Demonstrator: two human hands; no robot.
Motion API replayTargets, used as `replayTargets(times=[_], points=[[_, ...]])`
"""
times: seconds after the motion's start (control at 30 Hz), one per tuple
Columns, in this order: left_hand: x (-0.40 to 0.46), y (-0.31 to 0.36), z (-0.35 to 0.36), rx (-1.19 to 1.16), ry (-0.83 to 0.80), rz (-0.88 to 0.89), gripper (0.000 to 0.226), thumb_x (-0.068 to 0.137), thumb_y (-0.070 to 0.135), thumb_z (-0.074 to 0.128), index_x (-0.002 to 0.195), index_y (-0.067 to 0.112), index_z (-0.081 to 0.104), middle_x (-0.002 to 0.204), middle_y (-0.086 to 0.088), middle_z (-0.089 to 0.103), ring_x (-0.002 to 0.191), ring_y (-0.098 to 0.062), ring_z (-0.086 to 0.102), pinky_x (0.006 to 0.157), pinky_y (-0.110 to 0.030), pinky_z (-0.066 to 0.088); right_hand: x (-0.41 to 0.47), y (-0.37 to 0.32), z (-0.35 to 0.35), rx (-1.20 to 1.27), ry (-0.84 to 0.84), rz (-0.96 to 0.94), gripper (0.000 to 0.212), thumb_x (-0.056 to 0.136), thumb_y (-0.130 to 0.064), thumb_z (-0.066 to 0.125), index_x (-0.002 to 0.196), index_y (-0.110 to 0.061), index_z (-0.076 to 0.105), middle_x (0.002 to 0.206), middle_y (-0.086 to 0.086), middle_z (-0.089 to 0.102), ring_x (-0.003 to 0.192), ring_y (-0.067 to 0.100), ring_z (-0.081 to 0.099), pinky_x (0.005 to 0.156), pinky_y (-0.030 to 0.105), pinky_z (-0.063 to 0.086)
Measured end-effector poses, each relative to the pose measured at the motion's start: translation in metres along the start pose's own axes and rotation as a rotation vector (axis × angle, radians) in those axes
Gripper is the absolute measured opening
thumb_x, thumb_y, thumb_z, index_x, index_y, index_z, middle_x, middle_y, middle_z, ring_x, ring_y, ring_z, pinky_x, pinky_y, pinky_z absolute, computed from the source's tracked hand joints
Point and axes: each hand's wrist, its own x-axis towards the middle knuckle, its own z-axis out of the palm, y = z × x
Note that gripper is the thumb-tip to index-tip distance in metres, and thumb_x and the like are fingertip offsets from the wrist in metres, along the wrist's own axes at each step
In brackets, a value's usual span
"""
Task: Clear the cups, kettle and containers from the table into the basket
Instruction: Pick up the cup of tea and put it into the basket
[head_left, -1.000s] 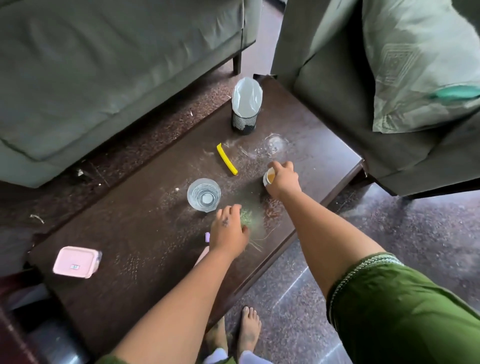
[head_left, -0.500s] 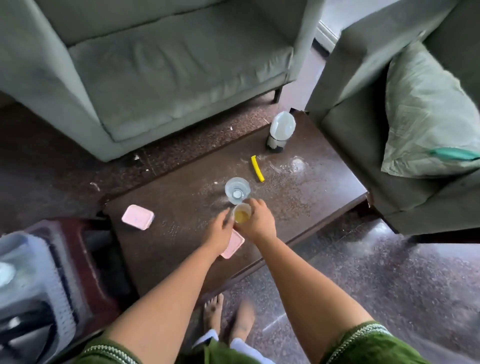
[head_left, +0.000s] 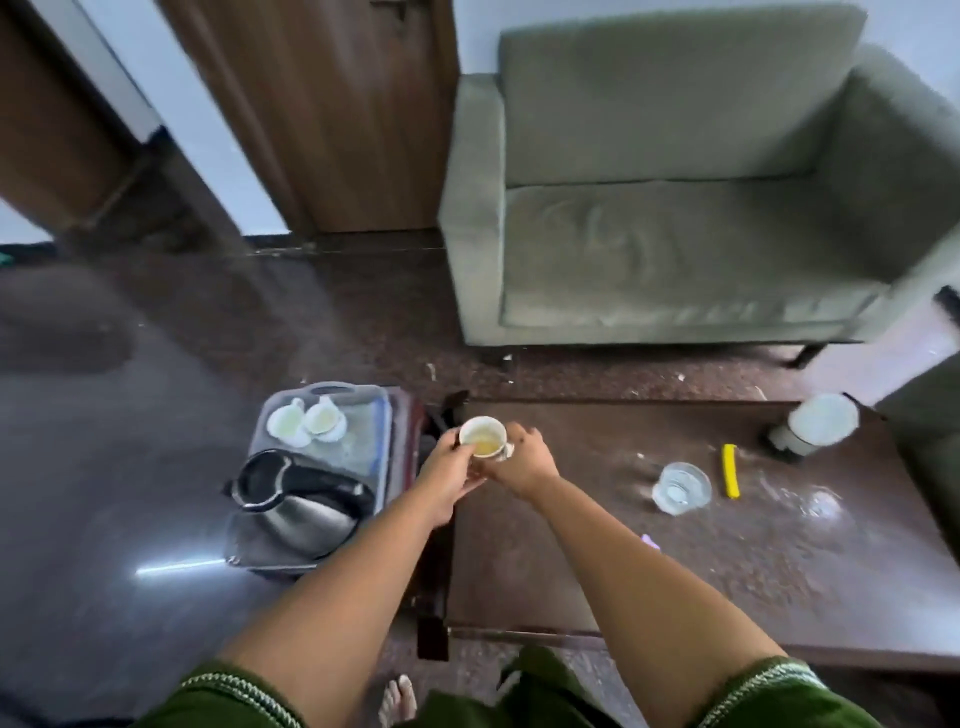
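While both hands hold it, the white cup (head_left: 483, 437) hangs above the table's (head_left: 545, 561) left end, between the table and the basket (head_left: 382, 415), with yellowish liquid showing inside it. My left hand (head_left: 451, 470) curls around the cup's near-left side and base; my right hand (head_left: 522, 460) grips its right side, where a handle may be, though blur keeps me from telling which fingers bear the load. The cup reads as upright or nearly so.

Progress, judged from the basket outward: inside it lie the kettle (head_left: 306, 501), at the near end, and two white cups (head_left: 306, 421), at the far end. I judge these as already cleared. The cup in hand is in transit and not yet over the basket's rim.

Remaining on the table, to the right of the basket: a clear glass (head_left: 680, 488), a yellow strip (head_left: 731, 470) just beyond the glass, and a white-lined bin (head_left: 815, 423) at the far right corner. A small pale purple item (head_left: 649, 540) shows at my right forearm's edge; I cannot identify it. Whether any container is hidden under my arms I cannot say. In my estimate the task is past its midpoint, with at least the held cup and the glass left.
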Motion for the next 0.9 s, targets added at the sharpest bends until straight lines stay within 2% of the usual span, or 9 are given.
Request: replayTargets(times=[0.07, 0.2, 0.3, 0.37, 0.43, 0.53, 0.7, 0.8, 0.9], points=[[0.004, 0.014, -0.033, 0.035, 0.066, 0.015, 0.020, 0.101, 0.016, 0.042, 0.118, 0.018, 0.052, 0.113, -0.009, 0.058, 0.083, -0.013, 0.059, 0.081, -0.038, 0.055, 0.010, -0.031, 0.018, -0.010, -0.013, -0.038, 0.064, 0.070, -0.045, 0.079, 0.123, -0.017, 0.055, 0.123, 0.009, 0.058, 0.118, 0.026, 0.052, 0.091, 0.028, 0.041], [0.019, 0.033, -0.104, 0.153, 0.161, 0.020, 0.024, 0.100, 0.016, 0.045, 0.122, 0.013, 0.051, 0.119, -0.020, 0.058, 0.104, -0.032, 0.063, 0.088, -0.046, 0.057, 0.037, -0.081, 0.063, 0.013, -0.093, -0.090, 0.066, 0.075, -0.032, 0.078, 0.130, -0.022, 0.043, 0.122, 0.007, 0.062, 0.111, 0.027, 0.059, 0.084, 0.026, 0.043], [0.040, 0.048, -0.152, 0.399, 0.170, 0.060, 0.028, 0.098, 0.020, 0.047, 0.126, 0.015, 0.048, 0.113, -0.019, 0.061, 0.098, -0.030, 0.066, 0.086, -0.046, 0.058, 0.063, -0.115, 0.096, -0.021, -0.112, -0.095, 0.064, 0.076, -0.028, 0.076, 0.129, -0.021, 0.040, 0.125, 0.009, 0.058, 0.111, 0.027, 0.058, 0.087, 0.027, 0.044], [0.058, 0.062, -0.178, 0.525, 0.111, 0.061, 0.032, 0.097, 0.023, 0.049, 0.128, 0.016, 0.046, 0.117, -0.018, 0.062, 0.100, -0.031, 0.067, 0.086, -0.046, 0.058, 0.082, -0.133, 0.112, -0.059, -0.099, -0.090, 0.069, 0.073, -0.028, 0.079, 0.132, -0.022, 0.043, 0.131, 0.009, 0.051, 0.106, 0.022, 0.052, 0.094, 0.025, 0.042], [0.076, 0.077, -0.200, 0.625, 0.054, 0.056, 0.034, 0.097, 0.027, 0.050, 0.129, 0.018, 0.045, 0.115, -0.016, 0.064, 0.096, -0.029, 0.068, 0.079, -0.041, 0.060, 0.103, -0.149, 0.126, -0.092, -0.084, -0.073, 0.069, 0.073, -0.028, 0.080, 0.132, -0.028, 0.045, 0.132, 0.008, 0.046, 0.096, 0.016, 0.044, 0.090, 0.020, 0.038], [0.109, 0.093, -0.232, 0.848, 0.035, 0.110, 0.038, 0.094, 0.035, 0.053, 0.129, 0.023, 0.050, 0.114, -0.010, 0.067, 0.097, -0.029, 0.067, 0.084, -0.040, 0.057, 0.133, -0.162, 0.148, -0.090, -0.048, -0.014, 0.067, 0.075, -0.024, 0.078, 0.132, -0.032, 0.043, 0.129, 0.010, 0.041, 0.092, 0.019, 0.050, 0.086, 0.022, 0.040], [0.170, 0.082, -0.266, 0.847, -0.084, -0.017, 0.038, 0.092, 0.030, 0.058, 0.130, 0.026, 0.056, 0.122, -0.010, 0.065, 0.107, -0.029, 0.064, 0.094, -0.037, 0.052, 0.176, -0.158, 0.188, -0.174, 0.019, 0.023, 0.069, 0.071, -0.022, 0.080, 0.132, -0.029, 0.049, 0.127, 0.009, 0.045, 0.112, 0.030, 0.053, 0.097, 0.037, 0.047], [0.201, 0.064, -0.273, 0.849, -0.154, -0.085, 0.038, 0.091, 0.020, 0.057, 0.129, 0.023, 0.057, 0.122, -0.012, 0.063, 0.111, -0.029, 0.060, 0.091, -0.034, 0.048, 0.195, -0.145, 0.214, -0.257, 0.027, 0.049, 0.072, 0.073, -0.015, 0.077, 0.136, -0.029, 0.046, 0.132, 0.008, 0.044, 0.114, 0.031, 0.052, 0.097, 0.038, 0.047], [0.223, 0.046, -0.273, 0.838, -0.229, -0.143, 0.033, 0.089, 0.014, 0.055, 0.123, 0.015, 0.059, 0.108, -0.011, 0.064, 0.096, -0.026, 0.060, 0.083, -0.035, 0.049, 0.212, -0.135, 0.234, -0.320, 0.002, 0.055, 0.074, 0.075, -0.008, 0.073, 0.139, -0.027, 0.042, 0.133, 0.010, 0.044, 0.116, 0.032, 0.051, 0.097, 0.039, 0.047]])
